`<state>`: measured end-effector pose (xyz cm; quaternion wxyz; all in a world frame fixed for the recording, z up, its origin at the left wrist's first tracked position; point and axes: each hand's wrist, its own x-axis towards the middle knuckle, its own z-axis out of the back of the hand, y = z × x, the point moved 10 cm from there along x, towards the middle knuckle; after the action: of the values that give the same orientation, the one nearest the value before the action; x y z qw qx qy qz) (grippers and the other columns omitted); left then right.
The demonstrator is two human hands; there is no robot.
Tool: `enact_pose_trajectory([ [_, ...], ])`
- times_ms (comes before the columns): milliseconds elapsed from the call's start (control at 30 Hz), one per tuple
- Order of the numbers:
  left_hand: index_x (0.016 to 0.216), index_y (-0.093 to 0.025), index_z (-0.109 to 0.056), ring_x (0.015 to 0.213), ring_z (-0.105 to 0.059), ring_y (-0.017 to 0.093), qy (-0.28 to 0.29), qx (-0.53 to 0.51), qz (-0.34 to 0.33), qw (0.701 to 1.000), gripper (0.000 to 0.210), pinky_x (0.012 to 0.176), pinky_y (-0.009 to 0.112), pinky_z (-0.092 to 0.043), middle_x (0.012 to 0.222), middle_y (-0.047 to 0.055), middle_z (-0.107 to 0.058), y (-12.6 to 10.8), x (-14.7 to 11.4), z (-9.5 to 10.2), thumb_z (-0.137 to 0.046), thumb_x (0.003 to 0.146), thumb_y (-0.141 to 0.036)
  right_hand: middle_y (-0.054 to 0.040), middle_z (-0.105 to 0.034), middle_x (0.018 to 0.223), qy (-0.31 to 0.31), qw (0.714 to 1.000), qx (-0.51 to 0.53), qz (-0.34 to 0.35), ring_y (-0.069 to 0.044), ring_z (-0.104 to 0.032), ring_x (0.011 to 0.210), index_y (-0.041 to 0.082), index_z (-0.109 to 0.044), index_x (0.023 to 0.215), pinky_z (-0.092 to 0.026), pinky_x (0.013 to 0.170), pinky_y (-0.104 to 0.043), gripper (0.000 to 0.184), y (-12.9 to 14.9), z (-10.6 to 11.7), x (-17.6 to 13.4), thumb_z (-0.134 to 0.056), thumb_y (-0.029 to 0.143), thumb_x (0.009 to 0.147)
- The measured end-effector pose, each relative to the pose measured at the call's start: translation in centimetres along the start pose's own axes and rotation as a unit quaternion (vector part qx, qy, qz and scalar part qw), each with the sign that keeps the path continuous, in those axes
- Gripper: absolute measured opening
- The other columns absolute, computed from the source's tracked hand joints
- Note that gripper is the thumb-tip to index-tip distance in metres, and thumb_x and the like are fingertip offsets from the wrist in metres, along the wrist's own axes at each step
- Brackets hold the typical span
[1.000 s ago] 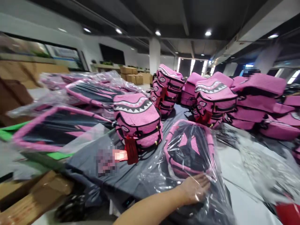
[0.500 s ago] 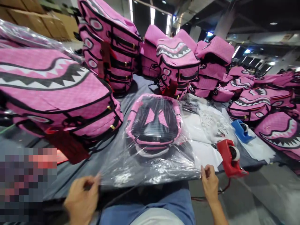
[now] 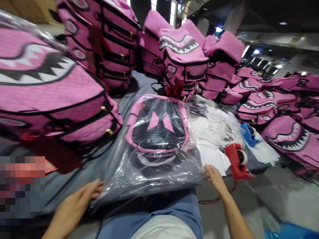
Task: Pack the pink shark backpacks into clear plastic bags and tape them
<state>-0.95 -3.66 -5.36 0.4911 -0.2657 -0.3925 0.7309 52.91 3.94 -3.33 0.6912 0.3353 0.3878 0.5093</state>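
Left hand point(image 3: 74, 202) and right hand point(image 3: 214, 177), fingers bent, sit at near corners of clear plastic bag point(image 3: 164, 177); grip cannot be determined. Pink-and-black backpack point(image 3: 159, 132) lies inside.

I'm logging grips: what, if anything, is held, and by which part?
The left hand and right hand are at the near corners of the clear plastic bag; whether either actually grips it cannot be told.

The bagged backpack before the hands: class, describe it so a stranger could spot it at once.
On the grey-covered table, look between left hand and right hand for the clear bag. The backpack inside shows a black panel with two pink patches, whereas its left neighbour shows a toothy mouth.
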Motion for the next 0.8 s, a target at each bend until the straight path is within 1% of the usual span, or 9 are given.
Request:
enact_pose_trajectory([
  [67, 0.072, -0.025, -0.071, 0.065, -0.067, 0.027, 0.033, 0.005, 0.069, 0.997, 0.06, 0.058, 0.035, -0.052, 0.065, 0.003, -0.072, -0.7, 0.2, -0.2, -0.048, 0.072, -0.08, 0.0015, -0.052, 0.051, -0.009, 0.997, -0.07, 0.018, -0.019, -0.057, 0.05, 0.023, -0.05, 0.063, -0.044, 0.046, -0.029, 0.062, 0.7, -1.2, 1.2, -0.047, 0.084, 0.071],
  [200, 0.061, -0.023, -0.058, 0.059, -0.057, 0.02, 0.039, 0.038, 0.052, 0.997, 0.051, 0.06, 0.029, -0.043, 0.056, -0.001, -0.058, -3.9, 0.5, -1.1, -0.044, 0.075, -0.07, 0.0001, -0.054, 0.049, -0.047, 0.989, -0.138, 0.037, -0.019, -0.056, 0.046, 0.026, -0.047, 0.061, -0.044, 0.049, -0.031, 0.065, 1.2, -1.1, 1.6, -0.039, 0.089, 0.072],
  [300, 0.058, -0.025, -0.048, 0.056, -0.052, 0.018, 0.021, 0.034, 0.043, 0.998, 0.04, 0.06, 0.028, -0.04, 0.053, -0.003, -0.052, -4.0, 0.6, -1.6, -0.045, 0.076, -0.06, 0.0002, -0.054, 0.047, -0.048, 0.987, -0.147, 0.051, -0.018, -0.053, 0.043, 0.026, -0.049, 0.065, -0.042, 0.049, -0.031, 0.06, 2.0, -0.7, 1.4, -0.042, 0.085, 0.075],
  [433, 0.062, -0.024, -0.05, 0.048, -0.047, 0.015, -0.018, -0.108, 0.098, 0.989, 0.041, 0.054, 0.026, -0.04, 0.048, -0.005, -0.046, -1.4, 0.5, -0.5, -0.056, 0.072, -0.064, 0.0045, -0.044, 0.042, -0.036, 0.997, -0.066, 0.013, -0.015, -0.042, 0.038, 0.025, -0.053, 0.069, -0.033, 0.042, -0.029, 0.059, 2.0, -0.6, 1.9, -0.051, 0.084, 0.068],
  [533, 0.075, -0.019, -0.06, 0.047, -0.048, 0.011, 0.046, -0.302, 0.182, 0.935, 0.047, 0.048, 0.023, -0.04, 0.056, -0.005, -0.054, 1.4, -0.1, -1.3, -0.078, 0.057, -0.059, 0.0051, -0.045, 0.047, 0.001, 0.998, 0.052, -0.036, -0.014, -0.04, 0.04, 0.019, -0.061, 0.081, -0.031, 0.04, -0.027, 0.067, 0.4, -0.7, 2.3, -0.059, 0.083, 0.062],
  [600, 0.098, -0.018, -0.065, 0.047, -0.05, 0.012, 0.062, -0.338, 0.193, 0.919, 0.056, 0.047, 0.023, -0.043, 0.062, -0.004, -0.059, 2.9, -0.5, -0.9, -0.081, 0.06, -0.056, 0.0028, -0.054, 0.056, -0.033, 0.996, 0.081, -0.019, -0.013, -0.044, 0.043, 0.016, -0.063, 0.101, -0.035, 0.041, -0.027, 0.074, -0.7, 0.8, 2.0, -0.061, 0.081, 0.065],
  [667, 0.117, -0.02, -0.062, 0.052, -0.057, 0.015, 0.023, -0.253, 0.116, 0.96, 0.058, 0.052, 0.026, -0.049, 0.07, -0.002, -0.065, 3.3, -0.3, 1.2, -0.073, 0.072, -0.054, -0.0038, -0.066, 0.074, -0.104, 0.993, 0.016, 0.058, -0.016, -0.053, 0.05, 0.015, -0.059, 0.118, -0.043, 0.045, -0.029, 0.076, -0.9, 3.1, 0.8, -0.063, 0.076, 0.071],
  [733, 0.124, -0.022, -0.062, 0.076, -0.069, 0.021, -0.041, -0.07, -0.042, 0.996, 0.049, 0.073, 0.033, -0.056, 0.093, 0.006, -0.074, 1.6, -0.3, 3.4, -0.066, 0.083, -0.048, -0.0113, -0.071, 0.096, -0.161, 0.96, -0.118, 0.199, -0.021, -0.065, 0.068, 0.018, -0.061, 0.121, -0.053, 0.059, -0.034, 0.066, 0.6, 4.1, -1.1, -0.066, 0.067, 0.077],
  [800, 0.122, -0.026, -0.066, 0.109, -0.068, 0.024, -0.08, 0.116, -0.226, 0.964, 0.035, 0.099, 0.039, -0.05, 0.119, 0.009, -0.072, -1.5, -1.2, 3.6, -0.064, 0.088, -0.036, -0.0119, -0.072, 0.107, -0.188, 0.885, -0.23, 0.359, -0.025, -0.069, 0.087, 0.022, -0.068, 0.114, -0.056, 0.076, -0.039, 0.045, 2.7, 3.5, -3.7, -0.069, 0.055, 0.083],
])
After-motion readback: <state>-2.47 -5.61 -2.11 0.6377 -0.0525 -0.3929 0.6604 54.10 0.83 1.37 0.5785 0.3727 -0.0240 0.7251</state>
